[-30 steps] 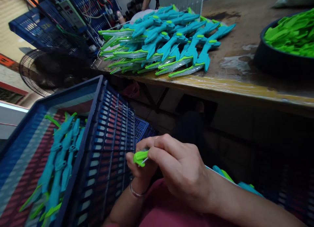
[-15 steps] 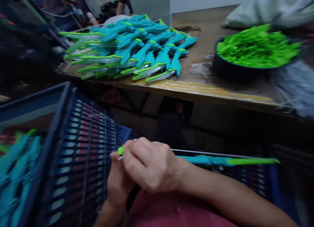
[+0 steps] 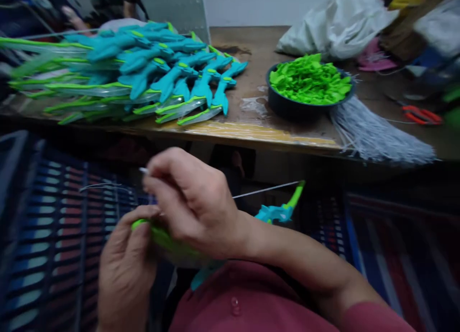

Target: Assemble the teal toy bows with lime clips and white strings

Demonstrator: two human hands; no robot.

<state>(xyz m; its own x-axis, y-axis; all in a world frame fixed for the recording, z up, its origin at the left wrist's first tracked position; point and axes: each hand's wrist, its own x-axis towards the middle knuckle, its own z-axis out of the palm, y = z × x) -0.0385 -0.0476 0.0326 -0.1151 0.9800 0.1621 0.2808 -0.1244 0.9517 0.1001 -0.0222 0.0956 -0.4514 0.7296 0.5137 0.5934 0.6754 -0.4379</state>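
Observation:
My left hand [image 3: 124,265] is closed around the green end of a teal and green toy bow [image 3: 161,238] held over my lap. The bow's far end [image 3: 283,210] sticks out past my right wrist. My right hand [image 3: 189,202] is pinched on a thin white string [image 3: 266,189] at its end, just above the left hand. The string runs right to the bow's green tip.
A wooden table [image 3: 251,131] ahead carries a pile of finished teal bows [image 3: 143,75], a dark bowl of green parts [image 3: 309,83], a bundle of white strings [image 3: 381,138], red scissors [image 3: 420,115] and a white bag [image 3: 334,25]. A blue crate [image 3: 46,226] stands at my left.
The view has swung right, off the crate of bows. My right hand has risen, pulling the string end up, and the left hand now grips the bow's end from below.

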